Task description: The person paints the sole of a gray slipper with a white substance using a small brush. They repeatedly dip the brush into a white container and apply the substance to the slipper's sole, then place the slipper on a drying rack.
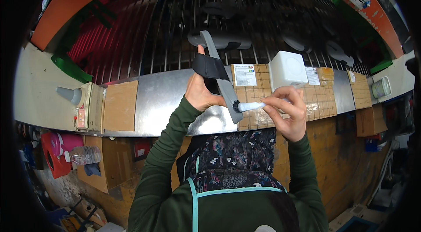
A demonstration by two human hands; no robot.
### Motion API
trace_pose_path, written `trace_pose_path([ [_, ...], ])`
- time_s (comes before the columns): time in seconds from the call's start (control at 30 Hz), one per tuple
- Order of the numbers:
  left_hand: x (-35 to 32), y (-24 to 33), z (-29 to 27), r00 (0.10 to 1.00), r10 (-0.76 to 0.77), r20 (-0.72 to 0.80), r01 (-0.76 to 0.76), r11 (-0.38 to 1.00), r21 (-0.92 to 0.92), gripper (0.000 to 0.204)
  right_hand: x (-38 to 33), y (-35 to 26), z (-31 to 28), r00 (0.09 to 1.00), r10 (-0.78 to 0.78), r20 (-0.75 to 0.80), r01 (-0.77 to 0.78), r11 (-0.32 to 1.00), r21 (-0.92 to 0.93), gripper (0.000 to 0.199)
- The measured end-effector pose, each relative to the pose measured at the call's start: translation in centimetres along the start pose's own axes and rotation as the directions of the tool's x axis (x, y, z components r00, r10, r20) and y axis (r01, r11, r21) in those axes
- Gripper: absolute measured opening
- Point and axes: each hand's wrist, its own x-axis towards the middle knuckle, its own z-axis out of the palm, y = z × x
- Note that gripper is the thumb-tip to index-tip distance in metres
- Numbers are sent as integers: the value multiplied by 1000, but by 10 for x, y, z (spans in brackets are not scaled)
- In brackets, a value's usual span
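My left hand (pixel 198 94) is closed on a grey slide sandal (pixel 228 94) with a black strap (pixel 209 67). It holds the sandal tilted on its edge, and part of the hand is hidden behind the strap. Between the fingertips of my right hand (pixel 288 113) is a small brush (pixel 252 106) with a pale handle. Its dark bristles touch the side of the sole near the lower end. Just beyond my right hand, a white plastic container (pixel 288 69) sits on a taped cardboard sheet (pixel 315 96).
Behind the metal ledge (pixel 151 105) runs a rack of metal rollers (pixel 171 34), with another grey sandal (pixel 223 40) and several more footwear pieces on it. A cardboard piece (pixel 120 105) and a grey cone (pixel 69 95) are at left. At right stands a white tub (pixel 381 87).
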Motion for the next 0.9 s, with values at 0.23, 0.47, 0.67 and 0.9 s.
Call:
trace_pose_path([
  [0.23,8,-7,3,982,-185,30,186,942,-280,143,12,-1,0,998,-34,-44,33,999,-23,19],
  [0.47,11,-8,11,961,-276,12,258,881,-396,123,22,-7,-5,996,-75,-43,73,996,-46,21],
  [0.67,14,-13,19,977,-211,41,203,839,-505,91,31,-7,-6,987,-124,-106,117,991,-67,23],
  [0.9,11,-28,26,957,-231,173,286,678,-677,45,40,-9,-9,984,-139,-114,133,989,-62,24],
])
